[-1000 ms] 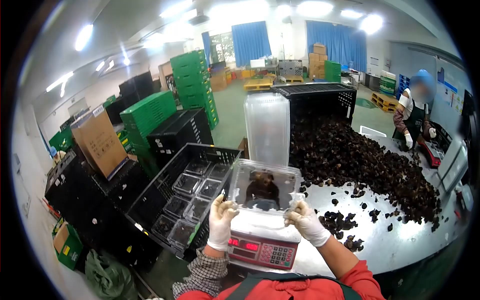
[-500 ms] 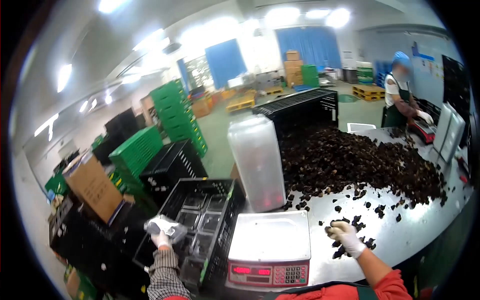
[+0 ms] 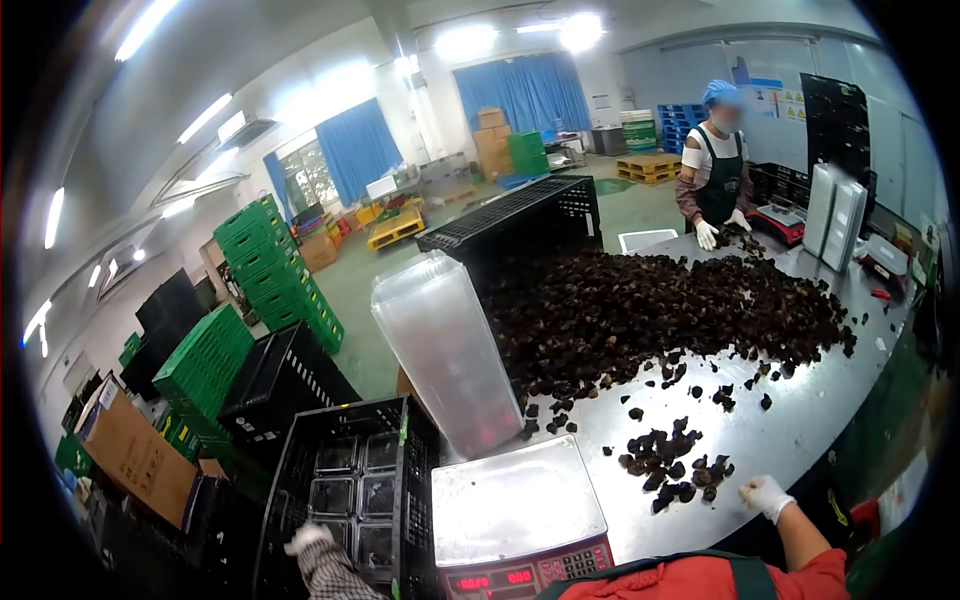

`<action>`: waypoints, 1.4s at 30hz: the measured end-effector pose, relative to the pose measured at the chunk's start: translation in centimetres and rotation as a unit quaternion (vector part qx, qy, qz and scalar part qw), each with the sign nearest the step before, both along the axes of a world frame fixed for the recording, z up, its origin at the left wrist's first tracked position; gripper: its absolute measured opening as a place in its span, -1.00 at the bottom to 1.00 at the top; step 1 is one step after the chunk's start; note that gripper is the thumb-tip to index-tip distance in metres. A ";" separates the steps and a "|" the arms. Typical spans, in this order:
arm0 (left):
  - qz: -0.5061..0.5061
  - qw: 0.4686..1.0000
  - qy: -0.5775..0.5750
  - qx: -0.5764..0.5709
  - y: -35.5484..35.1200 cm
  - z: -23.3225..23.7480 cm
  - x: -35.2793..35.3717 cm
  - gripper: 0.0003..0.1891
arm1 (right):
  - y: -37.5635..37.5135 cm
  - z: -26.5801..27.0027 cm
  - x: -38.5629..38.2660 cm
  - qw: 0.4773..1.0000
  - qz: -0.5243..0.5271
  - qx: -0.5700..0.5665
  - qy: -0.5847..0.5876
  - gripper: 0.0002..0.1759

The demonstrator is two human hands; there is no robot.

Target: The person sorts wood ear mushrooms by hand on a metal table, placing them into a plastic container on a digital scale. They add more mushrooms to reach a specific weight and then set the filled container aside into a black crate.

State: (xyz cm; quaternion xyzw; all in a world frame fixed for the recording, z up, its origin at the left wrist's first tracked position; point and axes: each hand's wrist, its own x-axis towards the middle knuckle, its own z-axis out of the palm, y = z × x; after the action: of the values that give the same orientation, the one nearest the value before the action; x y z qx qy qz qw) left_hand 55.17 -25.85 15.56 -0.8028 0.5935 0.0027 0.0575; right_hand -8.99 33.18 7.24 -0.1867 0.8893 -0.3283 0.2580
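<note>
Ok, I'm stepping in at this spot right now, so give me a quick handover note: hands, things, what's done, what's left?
Left hand: low at the black crate, grip unclear.
Right hand: on the table beside the small mushroom heap, grip unclear.
Scale: plate bare; the stack of empty tubs stands behind it.
Done: several clear boxes lie in the crate.
Left: the big mushroom pile lies loose on the table.
</note>
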 end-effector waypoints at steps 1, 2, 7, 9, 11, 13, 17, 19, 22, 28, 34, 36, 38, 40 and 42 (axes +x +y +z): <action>-0.061 0.994 0.005 -0.094 -1.1 2.3 -2.4 -0.40 | -0.7 1.4 1.4 0.998 -0.028 0.017 -0.057 -0.76; -0.104 0.971 0.010 -0.217 -2.9 4.8 -5.9 -0.44 | -1.0 -1.2 1.3 0.990 -0.072 -0.028 -0.117 -0.73; -0.531 0.675 0.174 -0.481 -1.7 20.6 -27.4 -0.55 | -5.0 -2.6 3.0 0.981 -0.062 0.129 0.129 -0.60; -0.571 0.619 0.134 -0.523 -1.1 23.6 -33.7 -0.55 | -5.8 -3.5 2.8 0.973 -0.085 0.124 0.174 -0.57; -0.538 0.728 0.108 -0.412 -3.3 24.3 -37.4 -0.52 | -5.5 -4.9 2.8 0.966 -0.101 0.090 0.222 -0.61; -0.481 0.848 0.083 -0.204 -5.5 27.0 -39.9 -0.50 | -4.9 -5.1 3.3 0.964 -0.089 0.070 0.240 -0.61; -0.500 0.860 0.049 -0.089 -4.3 31.6 -41.1 -0.66 | -4.4 -2.9 4.7 0.973 -0.088 -0.011 0.214 -0.64; -0.484 0.867 0.023 -0.115 -4.0 31.8 -41.7 -0.62 | -4.2 -3.7 4.6 0.971 -0.096 -0.032 0.216 -0.68; -0.421 0.877 -0.017 -0.230 -1.3 32.4 -41.7 -0.51 | -4.2 -2.8 4.6 0.976 -0.097 -0.044 0.191 -0.71; -0.546 0.616 0.115 -0.556 5.7 30.3 -39.1 -0.63 | -3.8 -6.1 3.0 0.995 -0.042 -0.057 0.066 -0.53; -0.612 0.684 0.087 -0.388 22.2 13.9 -32.5 -0.62 | -1.8 -4.6 2.1 0.980 -0.006 -0.169 0.101 -0.74; -0.586 0.738 0.078 -0.326 25.3 7.8 -30.7 -0.63 | -1.3 -3.9 1.4 0.975 -0.015 -0.214 0.051 -0.79; -0.555 0.783 0.086 -0.268 28.2 3.8 -30.3 -0.64 | -1.1 -2.1 0.7 0.972 0.000 -0.216 0.091 -0.84; -0.527 0.818 0.065 -0.220 30.1 1.5 -29.9 -0.53 | -1.0 -1.1 -0.9 0.968 0.034 -0.211 0.133 -0.83; -0.536 0.798 0.083 -0.262 33.4 2.8 -32.4 -0.40 | -1.6 -0.8 -2.6 0.949 0.082 -0.224 0.207 -0.79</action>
State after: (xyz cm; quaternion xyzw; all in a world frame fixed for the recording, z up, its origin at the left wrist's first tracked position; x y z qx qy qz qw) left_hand 22.77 7.55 18.38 -0.3376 0.9094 -0.1180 -0.2122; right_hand -11.60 31.56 6.48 -0.3756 0.8082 -0.4512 0.0458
